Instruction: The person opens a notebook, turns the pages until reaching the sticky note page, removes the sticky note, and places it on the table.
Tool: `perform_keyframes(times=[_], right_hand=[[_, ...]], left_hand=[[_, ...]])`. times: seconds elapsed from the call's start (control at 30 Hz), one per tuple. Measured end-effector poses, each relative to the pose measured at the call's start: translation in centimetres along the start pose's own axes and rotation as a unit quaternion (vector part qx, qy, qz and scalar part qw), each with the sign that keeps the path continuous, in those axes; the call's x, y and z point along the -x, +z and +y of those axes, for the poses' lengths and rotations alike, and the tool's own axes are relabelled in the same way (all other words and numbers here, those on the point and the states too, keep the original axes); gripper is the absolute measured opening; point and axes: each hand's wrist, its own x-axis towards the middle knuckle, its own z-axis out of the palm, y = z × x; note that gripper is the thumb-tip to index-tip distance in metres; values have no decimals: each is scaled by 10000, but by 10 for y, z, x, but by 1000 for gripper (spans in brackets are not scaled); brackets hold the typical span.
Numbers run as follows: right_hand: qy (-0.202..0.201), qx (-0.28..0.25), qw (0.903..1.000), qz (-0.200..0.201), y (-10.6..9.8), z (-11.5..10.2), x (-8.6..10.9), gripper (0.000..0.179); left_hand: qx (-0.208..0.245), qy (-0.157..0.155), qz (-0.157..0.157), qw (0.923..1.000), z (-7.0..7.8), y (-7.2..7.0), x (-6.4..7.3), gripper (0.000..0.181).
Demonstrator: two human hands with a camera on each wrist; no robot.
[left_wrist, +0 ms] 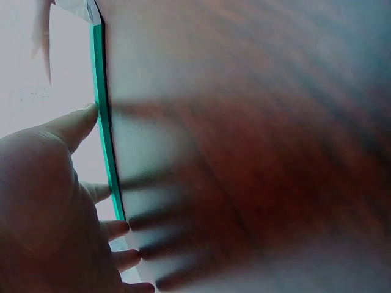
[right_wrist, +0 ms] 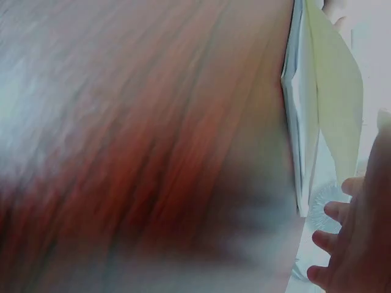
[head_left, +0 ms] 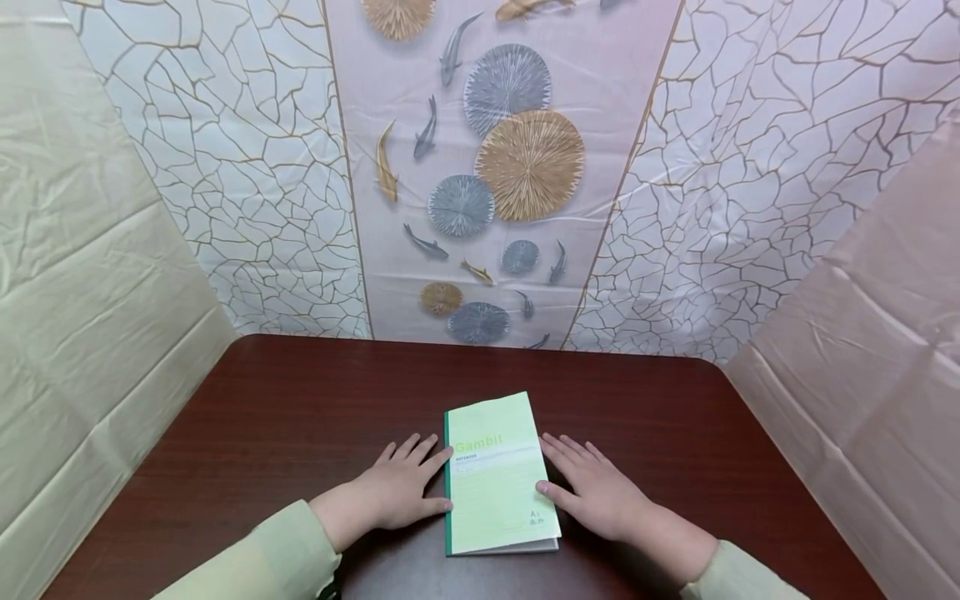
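The left hand [head_left: 396, 492] and right hand [head_left: 596, 492] lie flat with straight fingers, gripping nothing, their thumbs touching either side of the closed green notebook [head_left: 497, 475], which rests near the front edge of the dark wooden table [head_left: 285, 417].

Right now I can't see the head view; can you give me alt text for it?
A closed light green notebook lies on a dark wooden table, with the left hand flat at its spine edge and the right hand flat at its opposite edge. Behind the table hangs a cloth backdrop printed with fish and round fans.
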Motion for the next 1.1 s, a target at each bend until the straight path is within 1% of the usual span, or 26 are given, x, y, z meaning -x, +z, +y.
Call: perform_keyframes(times=[0.1,0.23,0.37,0.53,0.67,0.77,0.93,1.1], right_hand=[[63,-420,9991,76,-3,-3,-1,72],[119,-1076,9940,148,-9,-10,-4,66],[221,-1660,9857,167,-15,-19,-5,61],[110,-2192,9753,239,-19,-34,-8,54],[-90,-2331,9718,353,-19,-42,-9,51],[-347,-2393,9695,409,-18,-47,-11,50],[-762,-2365,9676,441,-14,-54,-15,51],[-1213,-2203,9662,568,-9,-60,-17,54]], left_hand=[[12,-32,12,10000,0,-1,0,80],[69,-64,151,9998,0,-5,2,80],[84,-9,416,9991,4,-13,3,77],[108,96,882,9960,15,-28,7,72],[187,192,1414,9896,28,-41,10,67],[260,172,1735,9843,38,-48,11,63],[369,-26,2046,9781,50,-58,10,62],[292,0,2381,9708,58,-67,10,56]])
